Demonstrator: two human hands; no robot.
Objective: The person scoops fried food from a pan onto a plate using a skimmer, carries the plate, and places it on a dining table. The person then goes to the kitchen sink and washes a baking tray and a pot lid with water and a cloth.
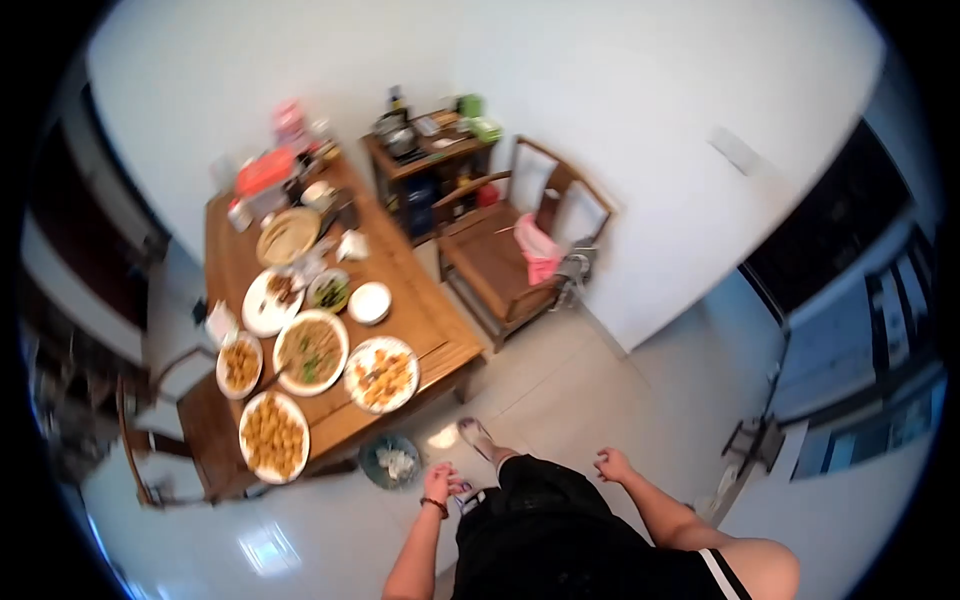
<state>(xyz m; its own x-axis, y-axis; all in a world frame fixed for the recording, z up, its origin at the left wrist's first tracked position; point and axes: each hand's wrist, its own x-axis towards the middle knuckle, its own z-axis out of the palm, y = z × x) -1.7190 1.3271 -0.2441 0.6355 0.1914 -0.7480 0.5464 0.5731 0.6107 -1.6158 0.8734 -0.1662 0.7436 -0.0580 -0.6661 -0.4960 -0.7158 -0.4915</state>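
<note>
Reference: clock directions are read from the left hand, 12 o'clock being the top of the view.

The left hand (440, 483) hangs low with fingers loosely spread and grips nothing. The right hand (613, 465), at 3 o'clock, is half curled at the side; its grip is slack, with no object visible in it. Both arms hang away from the trunk, probably for balance.

The bin (371, 462) stands on the floor at 10 o'clock, near the left hand but not touched, holding white scraps (396, 463). Its place beside the bench (432, 325) probably suits table waste.

At 10 to 11 o'clock, the ball plate (274, 437), soup bowl (311, 352) and orange-piece plate (381, 374) crowd the near end of the bench, presumably for easy reach. The basket (288, 236) and red-lidded box (266, 172) sit farther back.

Obstructions: the bench corner juts toward the armchair (490, 245) at 12 to 1 o'clock; a second chair (205, 440) stands at 9 o'clock.
</note>
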